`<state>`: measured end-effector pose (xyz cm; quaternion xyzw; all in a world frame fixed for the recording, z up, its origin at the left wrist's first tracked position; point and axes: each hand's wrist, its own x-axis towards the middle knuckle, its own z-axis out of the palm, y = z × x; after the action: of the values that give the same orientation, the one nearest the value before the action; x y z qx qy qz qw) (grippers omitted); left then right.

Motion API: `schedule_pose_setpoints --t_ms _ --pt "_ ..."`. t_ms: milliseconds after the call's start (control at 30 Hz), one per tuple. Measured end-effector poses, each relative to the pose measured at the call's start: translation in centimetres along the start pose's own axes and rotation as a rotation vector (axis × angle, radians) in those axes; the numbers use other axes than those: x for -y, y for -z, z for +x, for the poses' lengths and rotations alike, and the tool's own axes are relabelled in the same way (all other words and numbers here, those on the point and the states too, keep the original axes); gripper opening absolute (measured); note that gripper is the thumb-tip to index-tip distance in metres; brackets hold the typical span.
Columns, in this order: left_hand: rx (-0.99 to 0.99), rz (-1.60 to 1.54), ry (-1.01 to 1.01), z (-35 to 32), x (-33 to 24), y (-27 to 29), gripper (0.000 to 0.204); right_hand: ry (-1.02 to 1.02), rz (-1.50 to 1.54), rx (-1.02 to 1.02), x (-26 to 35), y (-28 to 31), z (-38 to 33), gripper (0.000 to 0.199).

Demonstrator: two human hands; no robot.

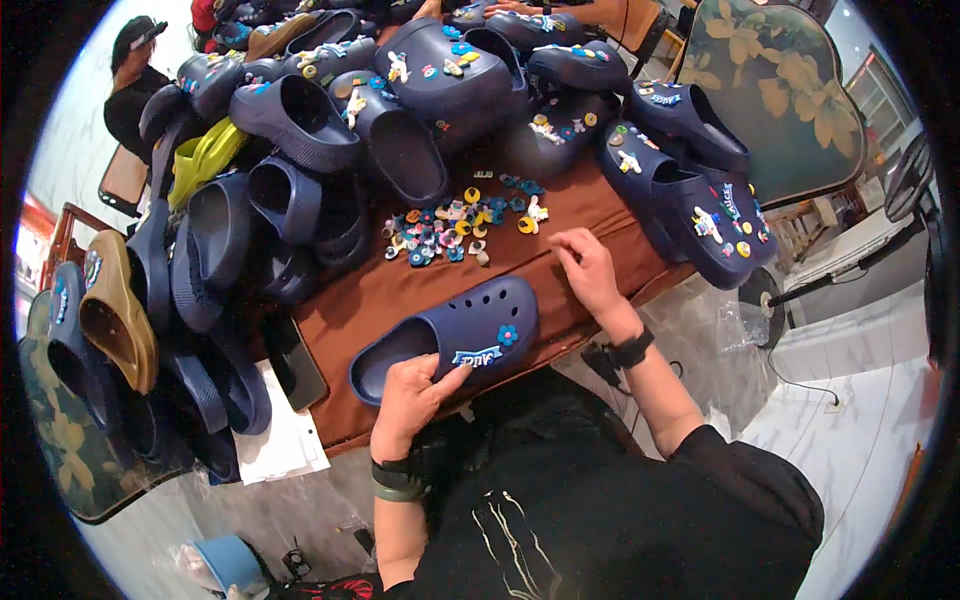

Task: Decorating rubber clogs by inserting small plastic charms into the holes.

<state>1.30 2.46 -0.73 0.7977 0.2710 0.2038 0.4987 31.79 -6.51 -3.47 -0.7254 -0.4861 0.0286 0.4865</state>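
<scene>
Near the table's front edge lies a navy clog (450, 330), its toe pointing right. A blue flower charm (508, 335) and a small lettered banner charm (477, 357) are set in its upper; several holes along the far side are bare. My left hand (410, 395) grips the clog at its near side by the opening, thumb by the banner. Right of the toe, my right hand (592, 275) hovers above the cloth with fingers bent and a little apart, no object visible in them. A pile of small shoe charms (440, 235) lies beyond the clog.
Heaped navy clogs (300, 125) cover the far and left sides, with a tan clog (122, 310) and a lime one (205, 160) among them. Decorated clogs (705, 220) stand at right. A phone (293, 360) and white papers (280, 440) lie left. Another person (135, 85) is far left.
</scene>
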Motion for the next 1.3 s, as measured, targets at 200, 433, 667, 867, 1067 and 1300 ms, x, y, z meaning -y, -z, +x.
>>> schedule_pose_setpoints --t_ms 200,433,667,867,1067,1300 --pt "0.006 0.012 0.043 0.1 -0.7 0.2 0.029 0.16 -0.292 0.134 -2.8 -3.2 4.3 0.018" --pt "-0.017 0.054 -0.046 0.1 0.4 -0.1 0.034 0.289 -0.199 -0.007 -3.0 -3.7 4.2 0.016" --pt "-0.012 0.024 -0.053 0.2 0.2 0.2 0.044 0.274 0.249 0.491 5.7 -2.6 2.4 0.014" --pt "0.014 0.089 -0.043 0.4 -0.2 0.4 0.045 0.114 0.37 0.729 8.1 -4.8 3.4 0.018" --pt "0.051 0.113 -0.016 0.5 -0.6 0.8 0.045 0.033 0.402 0.679 7.5 -6.0 3.2 0.014" --pt "0.039 0.033 -0.016 0.4 0.3 0.3 0.045 0.199 0.38 0.657 7.8 -4.7 2.8 0.011"
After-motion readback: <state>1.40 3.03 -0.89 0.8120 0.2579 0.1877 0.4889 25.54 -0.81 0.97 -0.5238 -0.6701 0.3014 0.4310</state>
